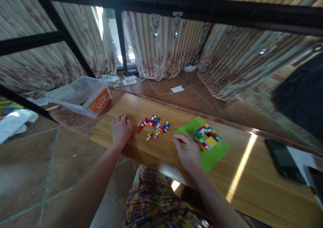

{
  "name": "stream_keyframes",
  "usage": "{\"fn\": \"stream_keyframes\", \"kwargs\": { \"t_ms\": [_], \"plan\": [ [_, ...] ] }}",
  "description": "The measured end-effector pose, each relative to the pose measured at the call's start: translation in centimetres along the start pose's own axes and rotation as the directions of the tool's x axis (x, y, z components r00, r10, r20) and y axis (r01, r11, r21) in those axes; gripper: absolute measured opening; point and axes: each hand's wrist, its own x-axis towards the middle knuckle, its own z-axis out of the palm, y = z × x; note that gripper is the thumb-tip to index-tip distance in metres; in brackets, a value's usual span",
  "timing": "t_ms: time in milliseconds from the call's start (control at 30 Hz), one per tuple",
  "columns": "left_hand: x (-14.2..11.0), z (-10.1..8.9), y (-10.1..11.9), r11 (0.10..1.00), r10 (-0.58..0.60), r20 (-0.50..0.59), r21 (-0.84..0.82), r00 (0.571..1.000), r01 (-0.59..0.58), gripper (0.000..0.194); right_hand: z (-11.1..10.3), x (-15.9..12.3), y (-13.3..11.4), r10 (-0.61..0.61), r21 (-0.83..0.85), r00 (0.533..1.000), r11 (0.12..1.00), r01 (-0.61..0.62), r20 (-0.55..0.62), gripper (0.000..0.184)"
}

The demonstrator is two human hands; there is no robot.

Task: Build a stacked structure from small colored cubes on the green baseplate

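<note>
Clock directions run from the loose pile of small toy bricks (157, 124), which lies in many colours on the long wooden table (151, 154). At nine o'clock the left hand (121, 129) rests palm down on the wood just beside the pile, fingers curled under; whether they close on anything I cannot tell. At four o'clock is the right hand (189, 150), well apart from the left, its thumb and forefinger bent close together over the near-left part of the green baseplate (214, 160). Whether a brick sits between those fingertips cannot be told. The baseplate lies between three and four o'clock, set askew, bearing a multicoloured brick mosaic (210, 139) with a yellow patch; the right hand partly covers it. Further out that way lies a dark phone (284, 160). Towards ten o'clock stands a clear plastic box (73, 93) with an orange label (101, 100). Patterned curtains (156, 49) hang at twelve o'clock.
</note>
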Motion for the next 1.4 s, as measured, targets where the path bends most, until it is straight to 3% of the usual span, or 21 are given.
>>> {"fn": "stream_keyframes", "kwargs": {
  "t_ms": [200, 400, 500, 833, 933, 1033, 1167, 1267, 1400],
  "plan": [
    [-0.1, 0.0, 0.1, 1.000, 0.002, -0.001, -0.001, 1.000, -0.002, 0.037, 3.7, 2.7, 1.4, 0.001, -0.215, 0.993, 0.976, 0.025, 0.118, 0.022],
    [-0.2, -0.1, 0.2, 1.000, -0.013, 0.009, -0.007, 1.000, 0.013, 0.037, 6.3, 5.7, -0.1, -0.084, -0.322, 0.961, 0.931, 0.170, 0.263, 0.020],
    [-0.2, -0.1, 0.1, 1.000, -0.001, 0.004, -0.006, 1.000, 0.001, 0.036, 7.6, 6.6, -0.9, -0.062, -0.433, 0.928, 0.872, 0.230, 0.368, 0.018],
    [-0.3, 0.0, 0.1, 1.000, -0.011, 0.007, -0.014, 1.000, 0.011, 0.036, 9.3, 7.3, -2.4, 0.076, -0.638, 0.856, 0.701, 0.318, 0.511, 0.022],
    [-0.2, 0.0, 0.0, 1.000, -0.011, 0.005, -0.009, 1.000, 0.011, 0.036, 9.7, 7.2, -2.8, 0.078, -0.643, 0.847, 0.688, 0.336, 0.526, 0.022],
    [-0.2, 0.0, 0.0, 1.000, -0.009, 0.004, -0.009, 1.000, 0.009, 0.037, 8.9, 6.7, -3.2, -0.004, -0.560, 0.874, 0.766, 0.315, 0.486, 0.018],
    [-0.1, -0.1, 0.0, 1.000, -0.009, 0.001, -0.022, 1.000, 0.009, 0.038, 6.0, 5.3, -3.7, -0.097, -0.348, 0.934, 0.911, 0.223, 0.345, 0.016],
    [0.0, -0.1, 0.0, 0.999, -0.009, -0.009, -0.034, 1.000, 0.008, 0.037, 3.1, 3.7, -3.8, -0.078, -0.195, 0.966, 0.972, 0.128, 0.246, 0.017],
    [0.2, -0.1, -0.2, 1.000, 0.001, -0.009, -0.026, 1.000, -0.001, 0.038, -1.2, 1.3, -3.1, 0.039, -0.104, 0.993, 0.994, -0.027, 0.115, 0.018]
  ]
}}
